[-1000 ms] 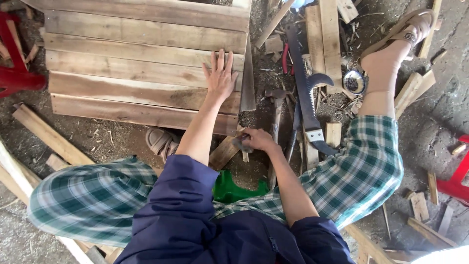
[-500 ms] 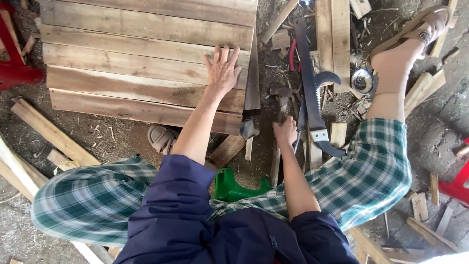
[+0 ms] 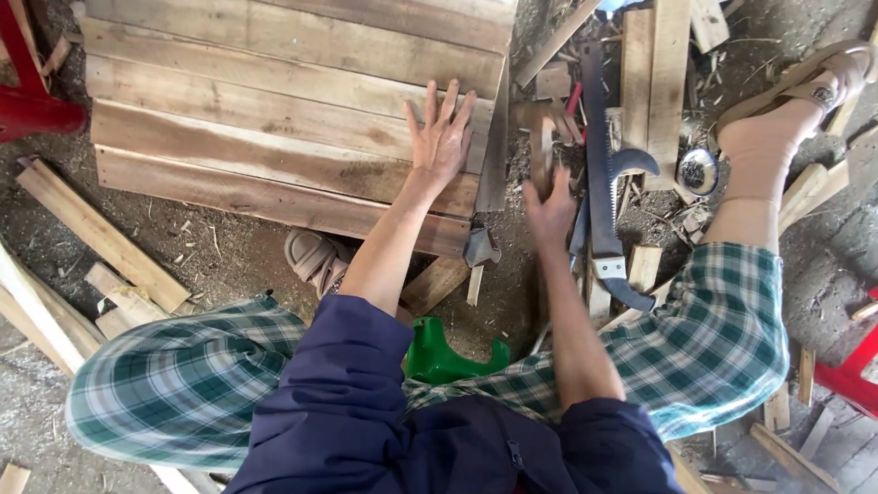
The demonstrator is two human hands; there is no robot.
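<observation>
Left hand: the left hand (image 3: 443, 137) lies flat on the panel (image 3: 274, 110), palm down, fingers spread, near the panel's right edge.
Right hand: the right hand (image 3: 550, 209) is blurred; it reaches into the scrap pile beside the panel. Whether its fingers are closed on anything cannot be told.
Panel: slats nailed side by side, lying flat on the dirt floor in front of the seated person.
Near the right hand: a wood scrap (image 3: 541, 151) stands on edge just past the fingers; a hand saw (image 3: 599, 174) with a dark curved grip lies just to the right; a hammer (image 3: 479, 252) rests at the panel's near right corner.
Seat: a green stool (image 3: 444, 357) shows between the knees.
Doing it well: the flat palm should bear down so the panel does not slide; the reach should stay on the near side of the saw's teeth, which lie close to the fingers.
Risk: loose offcuts (image 3: 654, 82) crowd the pile, so a blind grab could catch the blade.
</observation>
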